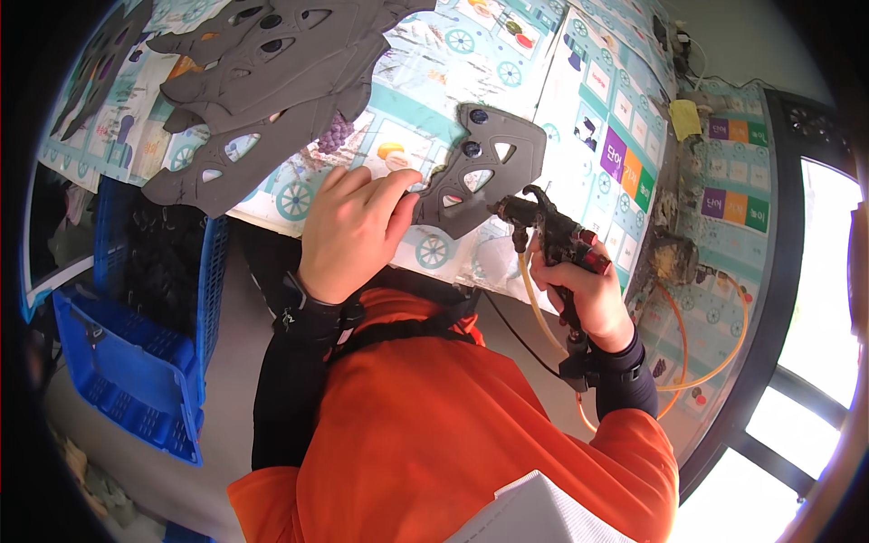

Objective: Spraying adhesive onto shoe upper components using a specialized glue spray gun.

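Observation:
My right hand (588, 294) is wrapped round the handle of a dark, stained spray gun (552, 226), and a yellowish hose runs down from it. The nozzle points left, close to the lower right edge of a small grey cut-out panel (511, 167). That panel lies flat on the table, with several openings and two dark round spots at its upper left. At its left edge is my left hand (348, 231), fingers bent, thumb and forefinger drawn together on the edge. How firmly they grip is hard to see.
Overlapping grey cut-out panels (272, 100) cover the table's left part; more lie at the far left. Patterned sheeting (434, 54) covers the table. A blue crate (136, 371) stands below left. Orange and yellow hoses (747, 317) loop at right, near a dark-framed glazed door (769, 398).

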`<state>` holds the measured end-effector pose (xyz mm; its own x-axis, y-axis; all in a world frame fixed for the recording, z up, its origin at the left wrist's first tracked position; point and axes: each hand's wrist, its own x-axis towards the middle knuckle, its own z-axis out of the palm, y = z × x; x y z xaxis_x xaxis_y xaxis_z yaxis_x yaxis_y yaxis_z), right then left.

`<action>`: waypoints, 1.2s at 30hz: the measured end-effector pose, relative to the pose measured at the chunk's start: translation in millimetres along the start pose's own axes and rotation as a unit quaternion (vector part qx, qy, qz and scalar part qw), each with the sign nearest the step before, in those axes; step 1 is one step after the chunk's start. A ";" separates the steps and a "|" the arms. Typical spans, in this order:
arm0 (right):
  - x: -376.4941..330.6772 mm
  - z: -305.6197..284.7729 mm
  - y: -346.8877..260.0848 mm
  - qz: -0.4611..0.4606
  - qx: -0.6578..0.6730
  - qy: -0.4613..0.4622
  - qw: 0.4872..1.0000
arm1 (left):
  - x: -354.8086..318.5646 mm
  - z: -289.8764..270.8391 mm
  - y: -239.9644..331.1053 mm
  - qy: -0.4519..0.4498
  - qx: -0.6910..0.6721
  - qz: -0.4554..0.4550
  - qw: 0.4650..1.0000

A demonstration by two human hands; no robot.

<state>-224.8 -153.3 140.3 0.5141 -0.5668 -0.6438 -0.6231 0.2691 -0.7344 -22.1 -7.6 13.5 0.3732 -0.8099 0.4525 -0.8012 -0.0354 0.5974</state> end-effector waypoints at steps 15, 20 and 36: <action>17.1 -25.0 7.6 -0.061 0.010 0.018 0.998 | 2.1 0.0 1.3 0.001 0.002 -0.001 1.000; 24.1 -28.4 6.1 -0.091 0.004 0.037 0.995 | 1.6 -1.0 0.5 -0.002 0.009 -0.009 1.000; 36.2 -16.7 -13.1 -0.070 0.007 0.076 0.995 | 2.3 -1.0 -0.5 -0.005 0.005 -0.008 1.000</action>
<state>-207.8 -190.3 130.2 0.4997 -0.7098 -0.4965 -0.5429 0.1899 -0.8180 -20.4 -8.8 14.9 0.3811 -0.8148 0.4368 -0.7997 -0.0535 0.5980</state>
